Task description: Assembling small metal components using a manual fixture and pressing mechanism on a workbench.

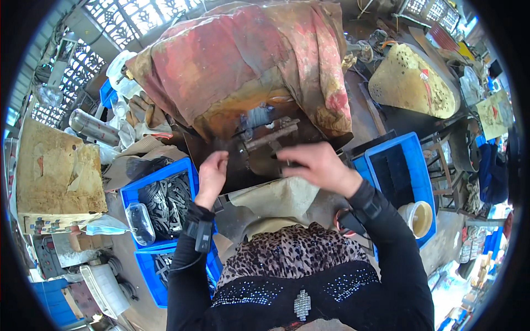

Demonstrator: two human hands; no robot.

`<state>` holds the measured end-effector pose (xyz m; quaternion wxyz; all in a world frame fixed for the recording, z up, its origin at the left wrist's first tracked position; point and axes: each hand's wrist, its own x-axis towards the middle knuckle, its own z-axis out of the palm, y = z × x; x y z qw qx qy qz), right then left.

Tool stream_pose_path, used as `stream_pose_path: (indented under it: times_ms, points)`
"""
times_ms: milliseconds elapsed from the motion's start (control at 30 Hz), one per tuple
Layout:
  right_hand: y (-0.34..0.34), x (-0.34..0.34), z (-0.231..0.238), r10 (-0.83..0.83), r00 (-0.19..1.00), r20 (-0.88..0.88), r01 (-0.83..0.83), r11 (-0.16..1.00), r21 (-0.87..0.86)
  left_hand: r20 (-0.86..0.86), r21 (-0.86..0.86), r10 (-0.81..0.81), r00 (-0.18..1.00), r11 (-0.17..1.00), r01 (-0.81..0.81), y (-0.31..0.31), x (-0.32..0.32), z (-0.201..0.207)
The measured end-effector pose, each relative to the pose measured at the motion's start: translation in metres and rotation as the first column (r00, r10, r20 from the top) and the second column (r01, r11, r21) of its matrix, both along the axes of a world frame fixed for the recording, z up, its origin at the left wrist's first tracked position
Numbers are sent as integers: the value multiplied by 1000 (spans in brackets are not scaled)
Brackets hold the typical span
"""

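Left hand (213, 170) curled, right hand (313, 165) partly curled near the metal bar (271, 136); I cannot tell whether either grips anything. Metal strips (168, 201) lie in the blue bin (193, 177), finished or unworked unclear.

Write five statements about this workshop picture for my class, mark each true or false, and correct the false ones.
1. A stained red cloth is draped at the top middle of the picture. True.
2. Both hands wear gloves. False: the left hand and the right hand are bare.
3. The right hand is close to a straight, brownish metal bar. True.
4. A round, cream-coloured tub stands at the picture's left. False: it is at the right.
5. A rectangular blue plastic bin near the left hand holds many thin grey metal pieces. True.
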<state>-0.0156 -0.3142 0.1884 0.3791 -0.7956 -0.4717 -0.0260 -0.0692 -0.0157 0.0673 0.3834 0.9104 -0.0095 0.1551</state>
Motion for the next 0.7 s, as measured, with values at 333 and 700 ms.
stream_pose_path:
  times_ms: [333, 700]
  points:
    - [99, 144, 13, -228, 947, -226, 272, 944, 189, 70, 134, 67, 995, 988, -76, -9, -12, 6]
    - [125, 192, 3, -281, 922, -265, 315, 945, 94, 47, 152, 80, 996, 985, -87, -10, -13, 5]
